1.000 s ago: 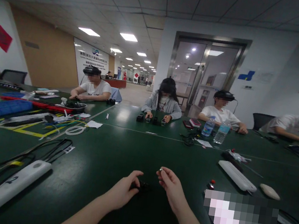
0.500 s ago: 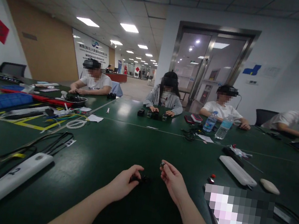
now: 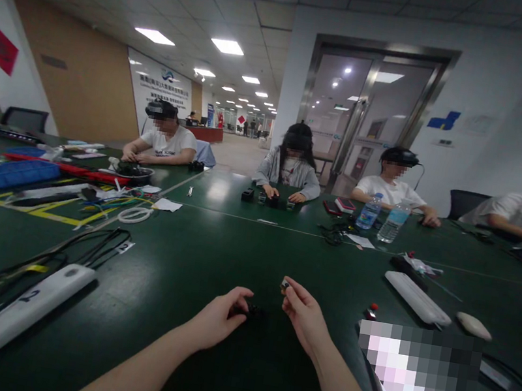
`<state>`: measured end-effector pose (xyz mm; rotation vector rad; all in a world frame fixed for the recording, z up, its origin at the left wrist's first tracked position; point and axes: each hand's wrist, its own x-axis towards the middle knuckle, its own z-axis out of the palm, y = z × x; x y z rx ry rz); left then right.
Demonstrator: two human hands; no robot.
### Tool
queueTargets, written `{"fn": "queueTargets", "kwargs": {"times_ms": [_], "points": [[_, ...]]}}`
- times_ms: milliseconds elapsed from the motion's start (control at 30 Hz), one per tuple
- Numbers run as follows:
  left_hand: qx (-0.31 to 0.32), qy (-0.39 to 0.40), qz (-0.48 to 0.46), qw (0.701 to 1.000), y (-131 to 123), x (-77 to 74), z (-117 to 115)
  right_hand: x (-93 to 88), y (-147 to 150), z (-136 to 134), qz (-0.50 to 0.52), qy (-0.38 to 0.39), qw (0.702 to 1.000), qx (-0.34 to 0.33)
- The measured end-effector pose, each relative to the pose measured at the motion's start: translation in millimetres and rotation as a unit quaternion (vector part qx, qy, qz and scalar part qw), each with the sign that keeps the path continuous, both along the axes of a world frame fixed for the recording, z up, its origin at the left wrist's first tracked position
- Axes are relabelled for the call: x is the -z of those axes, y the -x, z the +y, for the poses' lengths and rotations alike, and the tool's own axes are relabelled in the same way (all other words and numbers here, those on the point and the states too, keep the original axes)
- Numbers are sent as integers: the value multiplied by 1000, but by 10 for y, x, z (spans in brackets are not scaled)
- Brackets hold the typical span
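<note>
Between the thumb and fingertips of my right hand (image 3: 306, 313) is a small piece with a pale, metallic-looking face (image 3: 284, 284), too small to name. It is held just above the dark green table (image 3: 167, 286). My left hand (image 3: 222, 317) rests to its left, thumb and fingers curled round a small black object (image 3: 253, 312). The object's far end sticks out toward the right hand, low over the table. Its kind cannot be made out against the dark surface. A gap separates the two hands.
A white power strip (image 3: 27, 310) with cables lies left; another (image 3: 416, 298) is at right near a white mouse (image 3: 474, 326). A red-topped item (image 3: 371, 311) stands by a blurred screen (image 3: 403, 377). Water bottles (image 3: 393, 222), a blue tray (image 3: 16, 174) and seated people (image 3: 290, 167) are farther off.
The piece in my right fingers has turned slightly, showing more of its pale face. My left hand has hardly moved. Across the table, a person's hand has shifted on the black items.
</note>
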<state>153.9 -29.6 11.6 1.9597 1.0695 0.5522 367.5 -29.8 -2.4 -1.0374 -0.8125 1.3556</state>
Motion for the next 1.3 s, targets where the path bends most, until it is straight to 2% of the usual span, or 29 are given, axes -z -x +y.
{"fn": "queueTargets", "kwargs": {"times_ms": [233, 633, 833, 967, 1300], "points": [[6, -3, -9, 1000, 0, -15, -7, -3, 14, -7, -35, -5, 999, -7], [-17, 1, -2, 1000, 21, 10, 13, -7, 12, -15, -98, -5, 995, -10], [-20, -5, -14, 1000, 15, 52, 39, -111, 102, -89, -195, -32, 977, -78], [-22, -7, -16, 1000, 4, 42, 41, -149, 176, -138, -219, -58, 968, -112], [-23, -21, -19, 999, -119, -44, 0, -140, 313, -186, -277, -79, 949, -127]]}}
